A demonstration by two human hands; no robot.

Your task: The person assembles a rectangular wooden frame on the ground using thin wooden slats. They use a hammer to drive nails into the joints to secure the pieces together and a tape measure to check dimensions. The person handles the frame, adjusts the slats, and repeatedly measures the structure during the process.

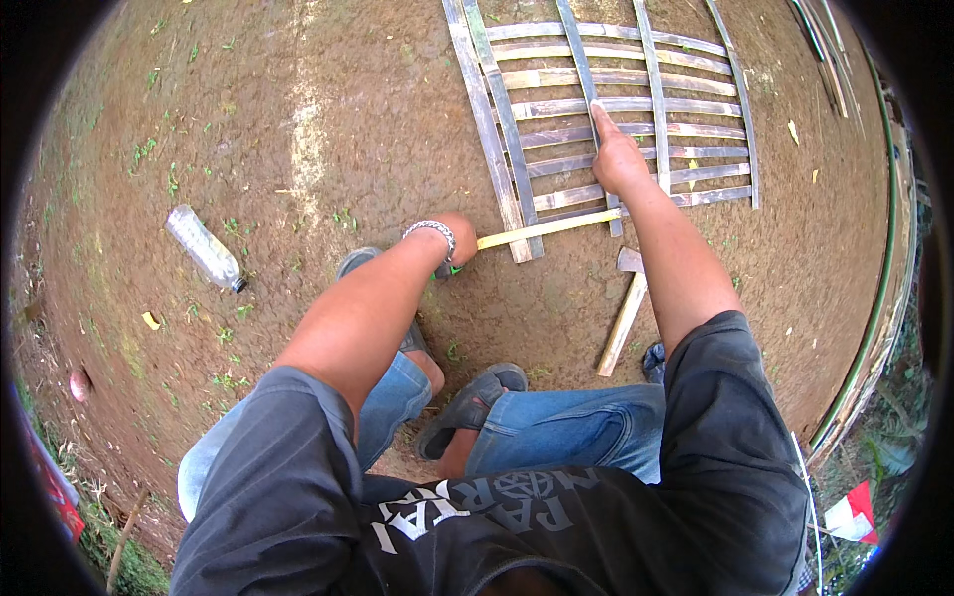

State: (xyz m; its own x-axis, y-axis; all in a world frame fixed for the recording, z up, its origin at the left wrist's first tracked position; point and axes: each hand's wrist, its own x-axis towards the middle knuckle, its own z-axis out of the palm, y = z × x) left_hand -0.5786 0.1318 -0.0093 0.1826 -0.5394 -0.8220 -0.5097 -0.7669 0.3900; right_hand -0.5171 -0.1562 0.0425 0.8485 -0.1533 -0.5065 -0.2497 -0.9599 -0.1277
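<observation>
My left hand is closed round a tape measure, whose case is mostly hidden, with only a bit of green and black showing. Its yellow blade runs out to the right across the near ends of a lattice of flat bamboo slats lying on the ground. The blade's tip reaches a lengthwise slat below my right wrist. My right hand rests at that middle slat, index finger stretched along it and the other fingers mostly hidden. A hatchet with a wooden handle lies under my right forearm.
A clear plastic bottle lies on the bare soil at left. More thin strips lie at the far right. Along the right edge runs a green line beside plants. A red and white flag stands at lower right. My sandalled feet are close below the hands.
</observation>
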